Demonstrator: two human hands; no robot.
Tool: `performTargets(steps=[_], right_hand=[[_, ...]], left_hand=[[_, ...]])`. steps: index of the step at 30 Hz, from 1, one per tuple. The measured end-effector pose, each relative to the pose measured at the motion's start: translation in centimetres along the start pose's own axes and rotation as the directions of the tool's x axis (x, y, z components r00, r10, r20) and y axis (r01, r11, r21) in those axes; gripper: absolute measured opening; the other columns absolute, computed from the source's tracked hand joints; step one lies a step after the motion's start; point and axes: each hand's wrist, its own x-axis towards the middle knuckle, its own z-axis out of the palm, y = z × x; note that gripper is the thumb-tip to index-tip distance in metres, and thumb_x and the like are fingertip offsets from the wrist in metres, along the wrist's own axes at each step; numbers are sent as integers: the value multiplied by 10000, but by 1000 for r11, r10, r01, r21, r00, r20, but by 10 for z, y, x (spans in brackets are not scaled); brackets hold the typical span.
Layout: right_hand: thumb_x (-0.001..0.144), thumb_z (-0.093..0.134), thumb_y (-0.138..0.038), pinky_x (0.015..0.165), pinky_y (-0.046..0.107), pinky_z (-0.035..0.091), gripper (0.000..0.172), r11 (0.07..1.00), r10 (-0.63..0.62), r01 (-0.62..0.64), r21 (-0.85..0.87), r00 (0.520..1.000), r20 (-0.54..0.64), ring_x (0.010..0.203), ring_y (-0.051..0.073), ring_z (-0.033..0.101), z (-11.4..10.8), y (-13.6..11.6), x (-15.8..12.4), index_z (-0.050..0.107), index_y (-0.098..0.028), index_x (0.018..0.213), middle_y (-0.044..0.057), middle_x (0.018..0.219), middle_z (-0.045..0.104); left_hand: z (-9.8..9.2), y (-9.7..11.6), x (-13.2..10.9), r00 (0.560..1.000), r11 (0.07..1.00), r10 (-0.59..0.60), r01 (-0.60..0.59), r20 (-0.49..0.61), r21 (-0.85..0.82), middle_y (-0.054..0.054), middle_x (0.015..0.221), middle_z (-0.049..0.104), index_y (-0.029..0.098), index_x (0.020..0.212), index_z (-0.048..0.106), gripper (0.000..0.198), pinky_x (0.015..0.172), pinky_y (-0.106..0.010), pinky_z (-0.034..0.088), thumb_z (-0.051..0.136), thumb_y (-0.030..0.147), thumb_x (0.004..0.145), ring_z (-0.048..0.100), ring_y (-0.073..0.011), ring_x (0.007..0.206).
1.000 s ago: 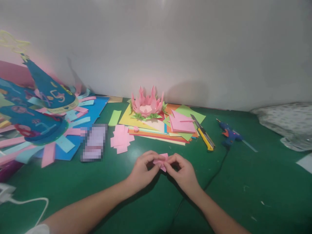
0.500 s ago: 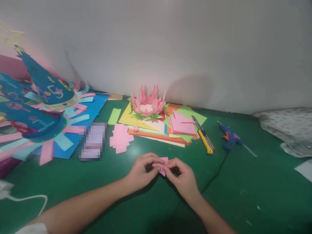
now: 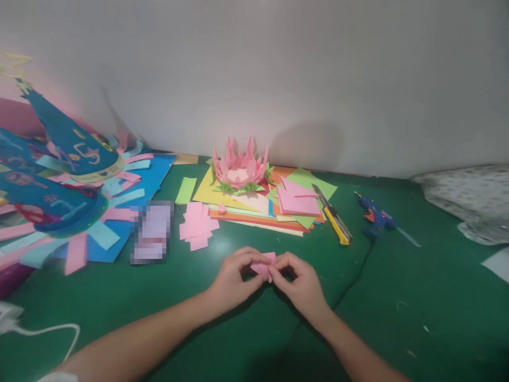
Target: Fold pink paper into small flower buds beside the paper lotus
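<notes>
Both hands meet over the green table [image 3: 397, 318], pinching one small pink paper piece [image 3: 263, 265]. My left hand [image 3: 234, 278] grips its left side with fingers curled. From the right, my right hand [image 3: 300, 284] pinches the same piece between thumb and fingertips. Just beyond the hands lies a loose heap of pink paper squares [image 3: 196, 225]. Farther back a pink paper lotus flower [image 3: 238, 170] stands on a stack of coloured paper sheets [image 3: 258, 209].
A yellow utility knife [image 3: 334, 220] lies right of the paper stack, and a blue glue gun [image 3: 376, 220] with its cord beyond it. Blue cone hats with pink and blue strips [image 3: 59, 180] crowd the left. A white cable [image 3: 43, 331] runs at lower left. Patterned cloth [image 3: 465, 201] sits far right.
The hands keep working the pink piece in nearly the same spot, with small finger shifts. The camera view wobbled slightly.
</notes>
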Motion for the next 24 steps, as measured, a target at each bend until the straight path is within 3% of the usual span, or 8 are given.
performTargets(steps=[13, 20, 24], right_hand=[[773, 586, -218, 571, 245, 438, 117, 1000, -15, 15, 23, 1000, 5, 589, 137, 564, 1, -1, -2, 550, -188, 666, -3, 627, 590], [777, 602, -241, 583, 249, 458, 116, 989, 20, -20, 145, 1000, 4, 614, 132, 565, 3, 1, -3, 497, -202, 747, -15, 676, 548], [778, 604, -260, 568, 231, 449, 137, 974, 39, -48, 223, 998, 44, 603, 117, 538, 4, 0, -2, 485, -204, 740, -28, 663, 507]], left_hand=[[3, 2, -4, 999, 999, 22, -21, -38, 31, -81, 868, 628, 156, 891, 665, 182, 711, -265, 495, 574, 132, 736, 599, -164, 827], [3, 0, -4, 998, 999, 34, -34, -52, 0, -66, 844, 620, 164, 895, 662, 208, 710, -266, 486, 571, 101, 719, 593, -157, 802], [4, -1, -4, 998, 997, -18, 14, -63, -71, -60, 836, 607, 161, 861, 664, 206, 721, -274, 480, 589, 85, 686, 586, -165, 823]])
